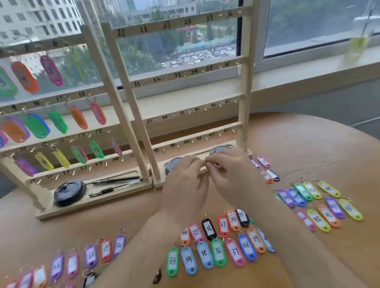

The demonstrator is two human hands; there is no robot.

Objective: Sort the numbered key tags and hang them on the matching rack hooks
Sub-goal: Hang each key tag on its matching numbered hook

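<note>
Head view: pinching a small shiny piece [207, 164], too tiny to identify, between curled fingertips of left hand [183, 185] and right hand [233, 179], just before the pale wooden right rack [185, 75], oval plastic key tags [218, 252] lying in rows on the smooth brown desk [323, 155].

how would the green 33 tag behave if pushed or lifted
The green 33 tag looks like thin moulded plastic, so probably light and stiff. It lies flat on the smooth table, so a push should slide it, not roll it, perhaps into the blue 34 tag.
</note>
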